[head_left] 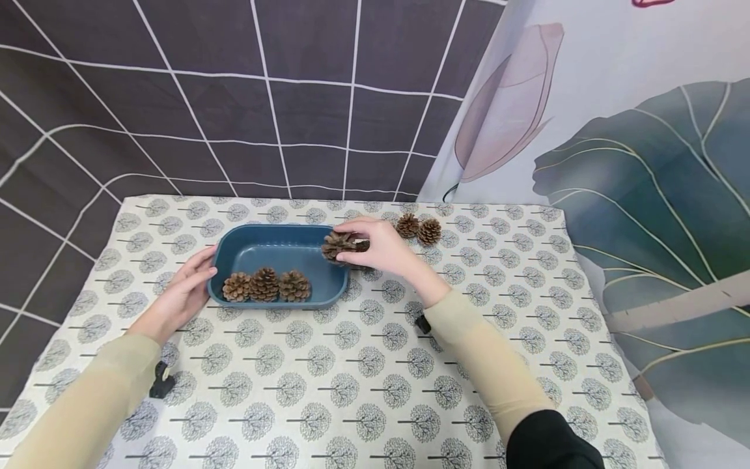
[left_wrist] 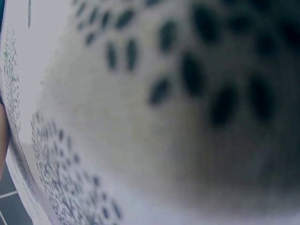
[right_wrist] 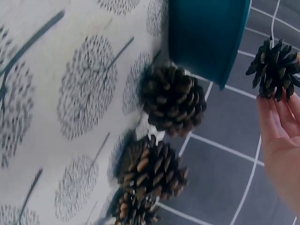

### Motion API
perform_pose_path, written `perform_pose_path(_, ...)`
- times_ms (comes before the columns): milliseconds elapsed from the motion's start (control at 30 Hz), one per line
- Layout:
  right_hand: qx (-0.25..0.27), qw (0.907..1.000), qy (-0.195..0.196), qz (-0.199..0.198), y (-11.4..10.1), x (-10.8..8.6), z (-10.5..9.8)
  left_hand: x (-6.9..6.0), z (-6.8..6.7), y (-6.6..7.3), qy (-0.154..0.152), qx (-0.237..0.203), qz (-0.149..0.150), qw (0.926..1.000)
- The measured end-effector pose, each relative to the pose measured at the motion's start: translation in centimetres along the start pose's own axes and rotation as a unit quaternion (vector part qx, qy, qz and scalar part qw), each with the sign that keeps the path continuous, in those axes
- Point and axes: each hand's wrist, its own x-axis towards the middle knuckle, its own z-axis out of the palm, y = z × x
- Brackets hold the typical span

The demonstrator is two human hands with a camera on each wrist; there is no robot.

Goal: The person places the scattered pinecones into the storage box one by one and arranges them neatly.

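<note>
In the head view a blue oblong plastic basin [head_left: 281, 303] stands on the table. Three pine cones, the middle one [head_left: 264, 284] among them, lie in a row along its near side. My left hand [head_left: 186, 290] rests against the basin's left end, fingers and thumb at the outer wall and rim. Above the right rim, my right hand [head_left: 377, 246] pinches another pine cone [head_left: 337, 246] between thumb and fingers. That held pine cone [right_wrist: 274, 70] also appears in the right wrist view, raised beside the basin [right_wrist: 206, 40]. The left wrist view catches mostly blurred cloth.
Two pine cones [head_left: 430, 232] sit on the tablecloth [head_left: 351, 365] behind the right hand. Three loose ones, including a near cone [right_wrist: 173, 101], show in the right wrist view, close to the basin's outside. A dark tiled-pattern curtain [head_left: 234, 104] hangs behind the table.
</note>
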Motion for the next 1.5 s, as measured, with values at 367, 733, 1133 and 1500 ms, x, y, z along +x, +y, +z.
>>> perform_pose_path(367,-0.037,0.9969,-0.065,0.022,-0.3,0.7,2.8,-0.1,0.2,0.0,-0.001,-0.011,0.002,0.9999)
perform_pose_path(733,-0.117,0.9848,-0.129,-0.003,-0.9,1.0,3.6,-0.1,0.2,0.0,0.002,0.0,0.0,1.0)
perform_pose_path(1133,-0.165,0.9658,-0.199,-0.023,-1.2,1.5,4.1,0.0,0.1,0.1,0.006,0.011,-0.005,0.9999)
perform_pose_path(1500,-0.19,0.9506,-0.243,-0.031,-1.7,1.8,4.3,-0.1,0.1,0.0,0.003,0.008,-0.004,1.0)
